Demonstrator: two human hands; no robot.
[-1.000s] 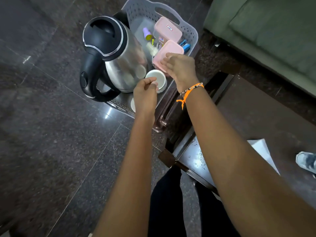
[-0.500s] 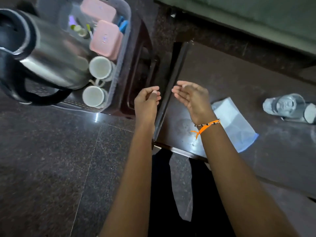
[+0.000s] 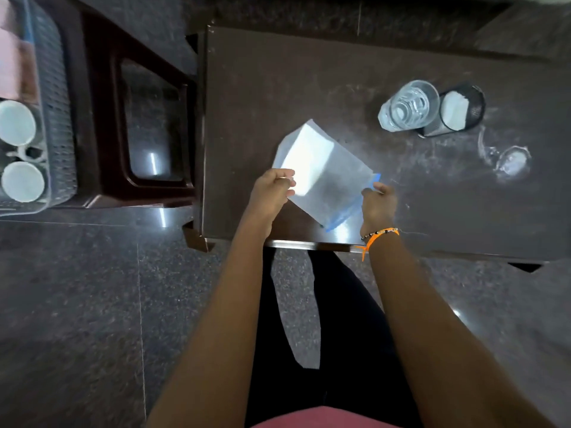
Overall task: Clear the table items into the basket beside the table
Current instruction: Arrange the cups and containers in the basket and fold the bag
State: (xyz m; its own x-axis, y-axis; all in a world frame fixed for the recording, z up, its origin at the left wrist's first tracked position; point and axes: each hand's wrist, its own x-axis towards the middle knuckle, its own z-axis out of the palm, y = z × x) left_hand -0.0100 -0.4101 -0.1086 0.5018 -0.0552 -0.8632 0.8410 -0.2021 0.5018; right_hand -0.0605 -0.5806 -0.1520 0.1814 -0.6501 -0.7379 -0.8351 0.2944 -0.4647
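Observation:
A clear zip bag [image 3: 324, 174] with a blue seal strip and white contents lies on the dark table [image 3: 309, 72], near the front edge. My left hand [image 3: 272, 193] pinches its left edge. My right hand [image 3: 378, 205] grips its right corner by the blue strip. The grey perforated basket [image 3: 58, 125] sits at the far left on a dark stool [image 3: 102, 118]. It holds two white cups [image 3: 18, 152] and pink boxes. A stack of clear glasses [image 3: 408, 108] and a black mesh holder [image 3: 463, 109] with white paper stand at the table's right.
A small clear object [image 3: 513, 160] lies on the table right of the glasses. Smears mark the tabletop. Dark polished floor tiles surround the table, and my legs are under its front edge.
The view swung right from the basket to the table. Both hands left the basket, crossed to the table and closed on the zip bag's two sides.

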